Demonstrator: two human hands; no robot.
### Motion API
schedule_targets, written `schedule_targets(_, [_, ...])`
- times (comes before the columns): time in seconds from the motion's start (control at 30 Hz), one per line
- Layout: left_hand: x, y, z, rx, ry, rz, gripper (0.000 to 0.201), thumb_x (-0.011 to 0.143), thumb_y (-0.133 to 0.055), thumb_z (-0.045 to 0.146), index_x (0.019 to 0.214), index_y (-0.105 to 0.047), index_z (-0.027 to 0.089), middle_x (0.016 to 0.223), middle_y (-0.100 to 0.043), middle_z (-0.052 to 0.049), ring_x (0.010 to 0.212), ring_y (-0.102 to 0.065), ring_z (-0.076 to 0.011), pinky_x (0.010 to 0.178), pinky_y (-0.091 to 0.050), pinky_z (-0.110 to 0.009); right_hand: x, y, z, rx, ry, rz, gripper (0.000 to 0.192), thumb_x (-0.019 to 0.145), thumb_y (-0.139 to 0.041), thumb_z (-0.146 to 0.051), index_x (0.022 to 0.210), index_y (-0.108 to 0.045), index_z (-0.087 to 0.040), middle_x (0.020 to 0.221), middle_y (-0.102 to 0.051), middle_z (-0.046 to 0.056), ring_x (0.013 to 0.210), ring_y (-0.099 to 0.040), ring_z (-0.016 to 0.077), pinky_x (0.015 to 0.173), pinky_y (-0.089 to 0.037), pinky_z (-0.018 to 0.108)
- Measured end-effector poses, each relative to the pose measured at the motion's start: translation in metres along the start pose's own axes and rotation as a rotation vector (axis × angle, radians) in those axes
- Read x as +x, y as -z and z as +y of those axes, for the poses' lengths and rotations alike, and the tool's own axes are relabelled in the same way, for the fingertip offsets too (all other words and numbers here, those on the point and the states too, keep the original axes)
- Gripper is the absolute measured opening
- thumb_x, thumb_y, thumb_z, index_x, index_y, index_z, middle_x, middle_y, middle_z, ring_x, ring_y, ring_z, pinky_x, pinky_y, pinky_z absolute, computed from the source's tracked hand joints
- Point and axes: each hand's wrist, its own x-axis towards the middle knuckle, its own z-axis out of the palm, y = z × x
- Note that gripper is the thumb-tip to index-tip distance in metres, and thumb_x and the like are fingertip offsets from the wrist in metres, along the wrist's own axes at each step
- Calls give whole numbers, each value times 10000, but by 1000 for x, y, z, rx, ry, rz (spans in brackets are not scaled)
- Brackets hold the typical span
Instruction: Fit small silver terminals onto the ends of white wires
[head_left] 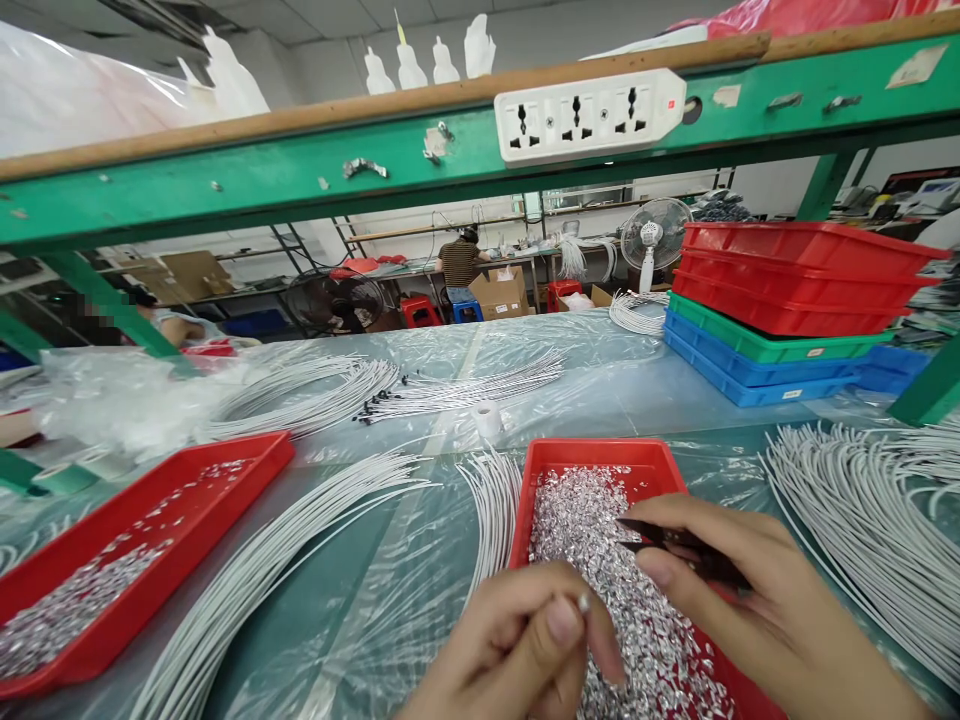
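My left hand (525, 640) is closed in a pinch in front of the near red tray. A small pale tip (583, 602), which looks like a cable end, pokes out between thumb and forefinger; the rest of it is hidden in the hand. To its right, my right hand (772, 590) grips black tweezers (694, 552) between thumb and fingers. Their two points are apart and face left over the tray, not touching the pale tip. Under both hands, the red tray (660, 455) holds a heap of silvery foil scraps (585, 520).
Another red tray (259, 465) with foil scraps lies left. Bundles of white cables (300, 540) lie left and right (862, 520). A tape roll (487, 418) stands behind. Stacked bins (795, 290) rise at back right. A green shelf beam (420, 150) with a power strip (592, 115) crosses above.
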Motion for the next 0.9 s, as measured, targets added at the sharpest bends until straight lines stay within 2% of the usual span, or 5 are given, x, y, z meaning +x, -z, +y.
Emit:
schedule_targets(0.17, [7,4,2,-22,-2,22,419,894,-519,548,726,-598,172,448,-308,94,413,-218,-65,435,-159,-241,-5,-3,-8,413,-296,46,215,768,-744,-317,965,-663,-341,816,-637,-58,656,-556,92,591,-441,157])
schedule_targets(0.27, [8,2,5,8,77,-20,431,886,-515,563,729,-581,167,459,-322,95,422,-232,-67,448,-178,-241,-1,-9,-16,626,-442,-46,153,729,-715,-239,873,-678,-277,600,-423,-72,514,-344,77,482,-298,180])
schedule_targets(0.33, [8,2,6,28,123,-52,441,885,-507,570,742,-588,161,470,-335,91,432,-242,-67,451,-177,-240,3,-12,-17,692,-464,-120,84,750,-664,-219,832,-663,-235,571,-313,-81,512,-266,83,481,-228,205])
schedule_targets(0.5, [10,2,7,93,158,-109,459,908,-484,546,746,-628,142,486,-357,77,449,-278,-66,456,-193,-235,7,-11,-9,736,-511,-283,143,819,-660,-294,777,-590,-177,588,-339,-70,528,-279,87,495,-210,226])
schedule_targets(0.9, [7,1,3,157,166,-101,450,934,-441,526,760,-619,151,510,-362,65,470,-283,-79,474,-200,-255,2,-9,6,859,-485,-426,208,864,-678,-340,828,-564,-170,586,-302,-78,518,-250,79,478,-193,211])
